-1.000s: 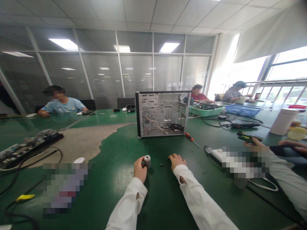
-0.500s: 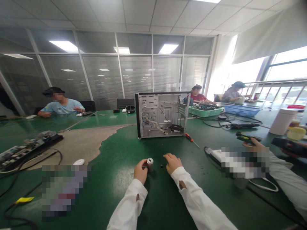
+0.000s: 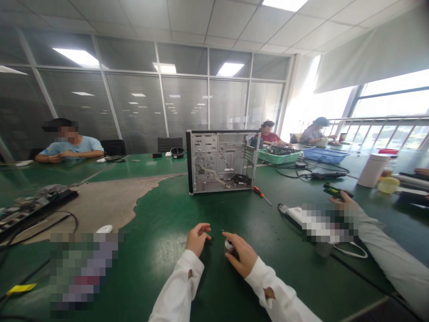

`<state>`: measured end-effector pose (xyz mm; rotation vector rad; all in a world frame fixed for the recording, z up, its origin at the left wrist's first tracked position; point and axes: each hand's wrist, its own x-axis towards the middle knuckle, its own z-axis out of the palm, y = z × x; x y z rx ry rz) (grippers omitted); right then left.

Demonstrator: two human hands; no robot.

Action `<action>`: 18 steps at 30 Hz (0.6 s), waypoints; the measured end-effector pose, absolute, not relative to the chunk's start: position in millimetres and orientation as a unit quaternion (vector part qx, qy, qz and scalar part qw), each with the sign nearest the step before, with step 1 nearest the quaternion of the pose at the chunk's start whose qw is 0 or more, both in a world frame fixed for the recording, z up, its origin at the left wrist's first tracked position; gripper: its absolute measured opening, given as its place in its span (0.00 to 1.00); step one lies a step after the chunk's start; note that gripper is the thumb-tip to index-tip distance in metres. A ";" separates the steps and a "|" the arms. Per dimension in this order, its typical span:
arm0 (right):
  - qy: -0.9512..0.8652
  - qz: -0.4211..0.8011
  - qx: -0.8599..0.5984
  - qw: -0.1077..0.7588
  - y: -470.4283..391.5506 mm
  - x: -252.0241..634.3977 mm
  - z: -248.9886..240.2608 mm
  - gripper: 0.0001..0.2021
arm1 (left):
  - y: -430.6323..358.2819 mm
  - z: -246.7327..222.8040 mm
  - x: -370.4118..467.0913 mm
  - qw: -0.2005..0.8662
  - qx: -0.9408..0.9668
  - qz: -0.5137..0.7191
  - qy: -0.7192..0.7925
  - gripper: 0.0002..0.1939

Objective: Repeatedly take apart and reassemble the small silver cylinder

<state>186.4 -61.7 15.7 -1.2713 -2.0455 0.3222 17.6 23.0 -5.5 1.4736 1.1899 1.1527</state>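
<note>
My right hand (image 3: 244, 256) is wrapped round a small silver cylinder (image 3: 229, 246), which has a dark spot on its top. Its index finger reaches past the top, beside a tiny speck on the table that I cannot make out. To the left, my left hand (image 3: 197, 239) hovers near the table with fingers apart and nothing in them. Beyond both hands an open computer case (image 3: 223, 163) shows its bare metal inside, with loose cables at the bottom.
An orange-handled screwdriver (image 3: 261, 195) lies right of the case on the green table (image 3: 161, 210). At right, a co-worker's hand (image 3: 345, 203) holds a green-and-black object near a white power strip (image 3: 298, 217). A circuit board assembly (image 3: 43, 201) lies at left. Green and blue baskets stand farther back.
The silver cylinder has passed from my left hand to my right and now sits farther right. My left hand has let go. The view has turned slightly right.
</note>
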 end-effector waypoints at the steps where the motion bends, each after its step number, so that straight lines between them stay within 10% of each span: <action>1: -0.777 0.109 -0.507 0.356 -70.6 198.5 10.0 0.23 | 23.6 -5.3 17.7 0.446 0.592 0.466 0.482 0.17; 18: -0.413 -0.281 -0.794 0.346 -151.1 430.8 -44.5 0.29 | 27.8 -4.2 20.2 0.448 0.582 0.461 0.498 0.16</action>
